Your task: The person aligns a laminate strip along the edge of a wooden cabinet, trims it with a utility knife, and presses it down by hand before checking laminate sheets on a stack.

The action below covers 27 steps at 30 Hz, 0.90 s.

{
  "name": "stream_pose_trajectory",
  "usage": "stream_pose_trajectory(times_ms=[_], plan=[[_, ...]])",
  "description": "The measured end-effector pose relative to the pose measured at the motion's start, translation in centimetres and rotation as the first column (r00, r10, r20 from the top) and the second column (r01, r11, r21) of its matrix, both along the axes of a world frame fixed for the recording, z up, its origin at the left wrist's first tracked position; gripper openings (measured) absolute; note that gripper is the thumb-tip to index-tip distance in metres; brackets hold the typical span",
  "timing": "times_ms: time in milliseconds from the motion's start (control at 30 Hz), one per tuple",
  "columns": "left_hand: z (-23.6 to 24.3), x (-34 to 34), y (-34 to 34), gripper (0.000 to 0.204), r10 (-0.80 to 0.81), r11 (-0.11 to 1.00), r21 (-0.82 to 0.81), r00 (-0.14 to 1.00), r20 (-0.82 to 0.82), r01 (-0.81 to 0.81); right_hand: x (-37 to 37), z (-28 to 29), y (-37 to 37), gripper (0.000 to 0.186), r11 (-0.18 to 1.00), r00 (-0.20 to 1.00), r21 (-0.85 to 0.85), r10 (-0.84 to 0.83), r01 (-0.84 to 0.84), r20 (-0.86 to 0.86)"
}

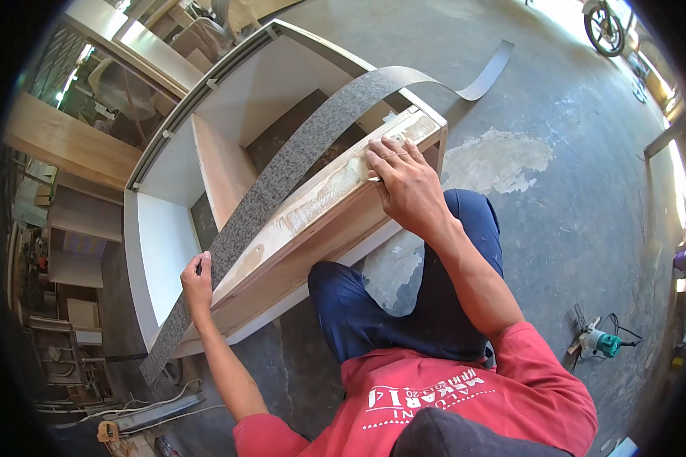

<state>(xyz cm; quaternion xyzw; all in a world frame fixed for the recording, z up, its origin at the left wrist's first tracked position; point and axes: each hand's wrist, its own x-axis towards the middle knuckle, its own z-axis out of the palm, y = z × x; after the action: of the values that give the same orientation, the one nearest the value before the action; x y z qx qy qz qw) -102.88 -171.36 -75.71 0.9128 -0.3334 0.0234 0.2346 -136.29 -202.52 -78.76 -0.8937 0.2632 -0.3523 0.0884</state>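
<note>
Diagonally, the grey laminate strip (282, 175) runs lower-left to upper-right, left hand (197, 280) pinching it, right hand (404, 183) pressing flat.

I am in a carpentry workshop: an unfinished white cabinet (206, 160) lies on the bare concrete floor (556, 152), wooden panels and shelving (68, 228) stack up along my left, and a teal power router (604, 343) sits with its cord on the floor.
</note>
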Motion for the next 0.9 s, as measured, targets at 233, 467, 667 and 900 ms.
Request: stream_pose_trajectory(times_ms=[233,467,667,900], plan=[[0.2,-0.6,-0.3,0.037,0.011,1.000,-0.005,0.999,0.042,-0.011,0.1,0.5,0.2,0.042,0.999,0.998,0.024,0.040,-0.041,0.041],[0.1,-0.4,-0.2,0.038,0.013,1.000,0.004,1.000,0.023,-0.013,0.4,0.9,2.2,0.042,0.995,0.995,-0.015,0.096,-0.097,-0.037],[-0.2,-0.7,-0.4,0.040,-0.016,0.996,-0.083,0.998,0.053,0.020,0.0,1.7,3.4,0.042,0.988,0.983,-0.023,0.147,-0.150,-0.106],[0.4,-0.9,-0.4,0.039,0.057,0.998,0.015,0.997,0.043,-0.058,1.0,2.1,5.2,0.036,0.973,0.965,0.008,0.228,-0.229,-0.130]])
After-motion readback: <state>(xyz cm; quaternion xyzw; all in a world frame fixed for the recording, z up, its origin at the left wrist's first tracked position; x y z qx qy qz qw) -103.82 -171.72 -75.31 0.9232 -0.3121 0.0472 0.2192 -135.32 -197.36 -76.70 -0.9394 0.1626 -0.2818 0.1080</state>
